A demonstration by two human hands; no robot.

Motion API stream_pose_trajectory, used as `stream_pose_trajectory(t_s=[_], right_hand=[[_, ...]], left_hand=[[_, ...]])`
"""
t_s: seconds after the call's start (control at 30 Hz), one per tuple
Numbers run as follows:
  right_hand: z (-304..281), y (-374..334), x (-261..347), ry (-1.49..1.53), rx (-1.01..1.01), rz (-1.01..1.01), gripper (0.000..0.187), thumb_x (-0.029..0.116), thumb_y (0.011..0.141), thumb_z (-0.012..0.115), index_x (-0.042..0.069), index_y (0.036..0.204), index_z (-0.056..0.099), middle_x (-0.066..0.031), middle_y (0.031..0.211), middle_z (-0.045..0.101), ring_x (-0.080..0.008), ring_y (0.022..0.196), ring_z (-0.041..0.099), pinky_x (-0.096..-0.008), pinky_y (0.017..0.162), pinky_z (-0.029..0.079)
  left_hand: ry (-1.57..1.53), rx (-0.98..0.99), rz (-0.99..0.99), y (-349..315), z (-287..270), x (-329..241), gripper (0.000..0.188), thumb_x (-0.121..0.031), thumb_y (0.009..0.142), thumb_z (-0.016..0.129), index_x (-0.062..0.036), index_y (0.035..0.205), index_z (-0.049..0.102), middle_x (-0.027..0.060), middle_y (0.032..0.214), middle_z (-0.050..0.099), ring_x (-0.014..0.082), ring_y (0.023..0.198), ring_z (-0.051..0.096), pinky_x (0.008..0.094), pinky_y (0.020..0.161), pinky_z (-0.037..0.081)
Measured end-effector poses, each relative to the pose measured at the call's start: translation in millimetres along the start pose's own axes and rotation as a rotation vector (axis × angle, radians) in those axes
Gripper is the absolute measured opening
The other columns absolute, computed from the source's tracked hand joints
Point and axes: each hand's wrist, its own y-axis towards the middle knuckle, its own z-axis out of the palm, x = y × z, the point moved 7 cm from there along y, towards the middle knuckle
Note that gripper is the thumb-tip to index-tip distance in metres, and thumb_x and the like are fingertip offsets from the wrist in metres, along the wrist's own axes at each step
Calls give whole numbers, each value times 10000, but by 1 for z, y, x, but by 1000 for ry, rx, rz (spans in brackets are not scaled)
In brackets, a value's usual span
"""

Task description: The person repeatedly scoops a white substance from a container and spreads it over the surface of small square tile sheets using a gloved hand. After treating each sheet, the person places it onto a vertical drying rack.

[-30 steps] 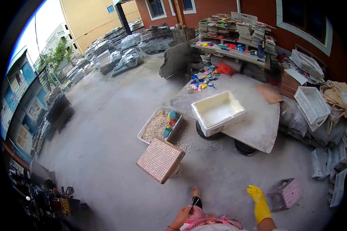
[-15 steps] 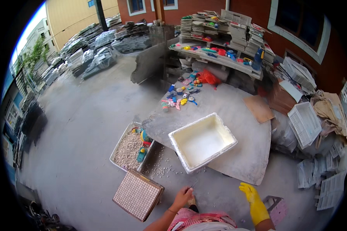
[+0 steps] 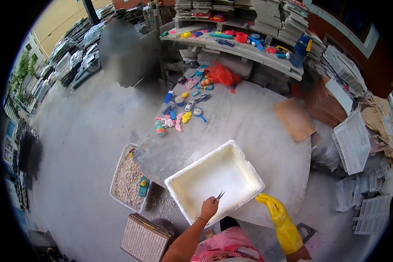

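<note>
My bare left hand (image 3: 209, 208) is closed round a small two-pointed metal tool (image 3: 221, 196), scissors or tweezers; I cannot tell which. The tool's tips are slightly apart over the inside of a white foam box (image 3: 179, 195). That box sits tilted near the front edge of a grey table, and its inside looks bare. In a yellow rubber glove, my right hand (image 3: 275, 212) is open, fingers stretched out beside the box's right corner. Whether it touches the rim I cannot tell.
Small toys (image 3: 179, 111) lie at the table's far left, near a red net bag (image 3: 222, 73). At lower left are a white tub (image 3: 114, 185) of pebbles and stacked mosaic tile sheets (image 3: 139, 240). White plastic crates (image 3: 353, 139) and brown cardboard (image 3: 294, 118) stand to the right. A toy-covered shelf (image 3: 266, 56) is behind.
My left hand has moved up and forward with the metal tool, over the foam box. My gloved right hand has come closer to the box's right corner. The view has shifted.
</note>
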Motion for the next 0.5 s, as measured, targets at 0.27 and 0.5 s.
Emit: stream_pose_trajectory(t_s=[0.27,0.5], right_hand=[[-36,115,-18,38,85,149,328,124,926,447,-67,1191,478,-177,1134,559,-238,1056,544,-332,947,396],[-57,163,-20,63,112,209,342,123,915,467,-64,1201,471,-176,1149,551,-236,1070,534,-331,953,389]], left_hand=[[188,-42,-140,103,58,10,238,-264,848,519,-38,795,572,204,736,616,400,703,592,480,630,473],[230,-17,-185,123,76,9,185,-248,833,528,-76,844,596,188,744,618,392,708,589,474,626,471]])
